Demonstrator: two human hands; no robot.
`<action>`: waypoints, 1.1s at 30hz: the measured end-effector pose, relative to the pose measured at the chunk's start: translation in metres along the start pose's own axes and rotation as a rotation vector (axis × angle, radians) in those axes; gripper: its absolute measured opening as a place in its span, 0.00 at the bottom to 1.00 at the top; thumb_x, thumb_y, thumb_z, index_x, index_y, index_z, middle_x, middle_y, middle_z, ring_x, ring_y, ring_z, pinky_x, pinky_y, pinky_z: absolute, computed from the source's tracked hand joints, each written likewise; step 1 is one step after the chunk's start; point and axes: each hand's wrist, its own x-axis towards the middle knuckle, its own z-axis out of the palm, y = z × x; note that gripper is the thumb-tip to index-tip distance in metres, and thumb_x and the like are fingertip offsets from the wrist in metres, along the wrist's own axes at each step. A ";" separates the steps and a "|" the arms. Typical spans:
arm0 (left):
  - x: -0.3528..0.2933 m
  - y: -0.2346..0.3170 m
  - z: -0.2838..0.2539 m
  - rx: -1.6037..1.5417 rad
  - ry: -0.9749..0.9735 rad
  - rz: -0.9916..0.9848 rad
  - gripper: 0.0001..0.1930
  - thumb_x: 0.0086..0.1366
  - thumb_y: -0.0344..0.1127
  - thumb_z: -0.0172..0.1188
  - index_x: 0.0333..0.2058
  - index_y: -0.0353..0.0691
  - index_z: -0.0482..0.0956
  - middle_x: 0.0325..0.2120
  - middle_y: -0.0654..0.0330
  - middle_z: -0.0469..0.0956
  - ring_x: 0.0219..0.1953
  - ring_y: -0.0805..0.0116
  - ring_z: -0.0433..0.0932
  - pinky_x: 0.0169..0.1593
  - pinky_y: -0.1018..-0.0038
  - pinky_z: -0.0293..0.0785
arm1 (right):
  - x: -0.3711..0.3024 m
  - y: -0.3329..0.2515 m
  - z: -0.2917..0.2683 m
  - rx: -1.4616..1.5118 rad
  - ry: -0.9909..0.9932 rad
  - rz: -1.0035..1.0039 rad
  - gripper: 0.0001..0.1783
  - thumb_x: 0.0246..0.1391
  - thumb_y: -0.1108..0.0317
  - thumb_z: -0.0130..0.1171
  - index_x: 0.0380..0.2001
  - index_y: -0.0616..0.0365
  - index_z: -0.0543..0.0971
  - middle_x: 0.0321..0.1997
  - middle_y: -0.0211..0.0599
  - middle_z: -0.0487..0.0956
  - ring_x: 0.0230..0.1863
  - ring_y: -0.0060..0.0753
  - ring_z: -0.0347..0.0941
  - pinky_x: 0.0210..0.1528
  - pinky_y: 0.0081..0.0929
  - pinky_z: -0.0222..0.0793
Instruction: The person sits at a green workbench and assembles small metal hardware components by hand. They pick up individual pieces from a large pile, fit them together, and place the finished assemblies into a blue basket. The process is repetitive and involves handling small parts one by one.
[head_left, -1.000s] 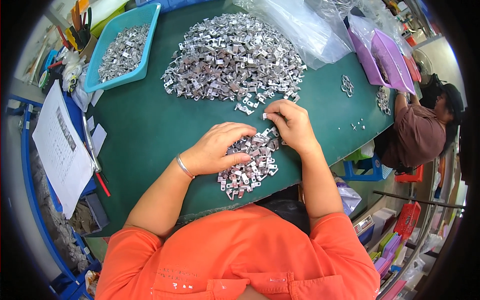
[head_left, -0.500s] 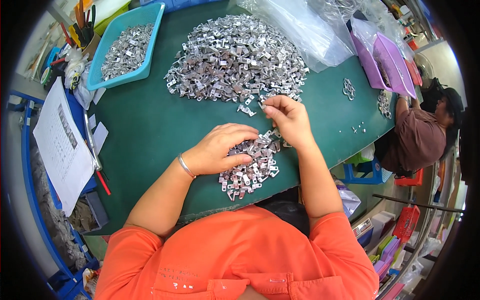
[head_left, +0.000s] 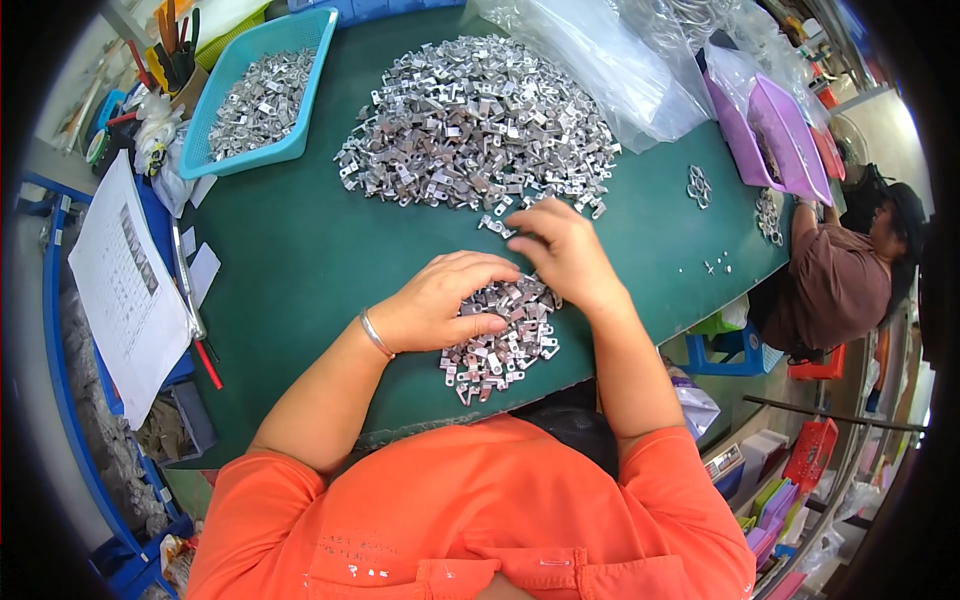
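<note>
A small pile of silvery bent metal brackets with holes (head_left: 500, 345) lies on the green tabletop in front of me. My left hand (head_left: 440, 300) rests against its left and far side, fingers stretched and thumb apart, cupped along the edge without gripping a piece. Just beyond the pile hovers my right hand (head_left: 568, 255), its thumb and fingers parted, with nothing visible between them. Near its fingertips are a few stray brackets (head_left: 494, 226). Behind them rises a large heap of the same brackets (head_left: 480, 125). The undersides of my right fingers are partly hidden.
A turquoise basket (head_left: 317, 95) of metal parts stands back left; a purple bin (head_left: 795, 150) is at the right. Clear plastic sheeting (head_left: 630, 75) lies beside the heap. Linked metal rings (head_left: 699, 187) sit to the right. Paper sheets (head_left: 125, 290) hang at the left. A co-worker (head_left: 835, 265) sits far right.
My right hand has moved slightly left and toward me, from the heap's near edge to the stray brackets, and its pinch has loosened. The left hand stays at the small pile.
</note>
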 end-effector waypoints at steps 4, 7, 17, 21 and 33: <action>0.000 0.001 0.001 -0.022 -0.011 -0.010 0.24 0.54 0.40 0.66 0.49 0.41 0.72 0.50 0.56 0.73 0.53 0.57 0.69 0.58 0.63 0.61 | -0.004 0.003 0.003 -0.001 0.035 -0.052 0.06 0.42 0.76 0.64 0.28 0.60 0.79 0.29 0.39 0.76 0.31 0.44 0.75 0.33 0.32 0.71; -0.001 -0.001 0.001 -0.018 0.008 -0.003 0.24 0.53 0.40 0.66 0.48 0.41 0.73 0.49 0.56 0.73 0.53 0.57 0.70 0.58 0.64 0.62 | -0.007 0.003 -0.004 0.075 0.085 -0.100 0.07 0.40 0.78 0.65 0.27 0.60 0.79 0.28 0.38 0.77 0.29 0.39 0.76 0.31 0.29 0.72; -0.001 0.005 0.009 -0.418 0.270 -0.163 0.20 0.57 0.34 0.65 0.46 0.36 0.73 0.44 0.59 0.76 0.46 0.71 0.74 0.50 0.75 0.70 | -0.020 -0.013 -0.007 0.179 0.116 -0.265 0.09 0.39 0.79 0.67 0.28 0.60 0.80 0.28 0.38 0.78 0.28 0.35 0.76 0.29 0.25 0.73; -0.001 0.012 0.000 -0.466 0.371 -0.238 0.10 0.58 0.28 0.63 0.39 0.33 0.77 0.34 0.59 0.79 0.35 0.76 0.77 0.41 0.80 0.74 | -0.010 -0.022 -0.006 0.290 -0.010 -0.257 0.09 0.42 0.77 0.65 0.31 0.60 0.80 0.29 0.38 0.78 0.29 0.37 0.76 0.30 0.28 0.72; -0.017 -0.034 -0.147 -0.456 1.333 -0.256 0.16 0.59 0.24 0.59 0.46 0.27 0.71 0.42 0.51 0.76 0.39 0.69 0.77 0.43 0.78 0.74 | 0.009 0.001 0.019 0.239 0.022 0.202 0.08 0.48 0.76 0.61 0.34 0.60 0.81 0.29 0.37 0.79 0.30 0.34 0.77 0.34 0.27 0.73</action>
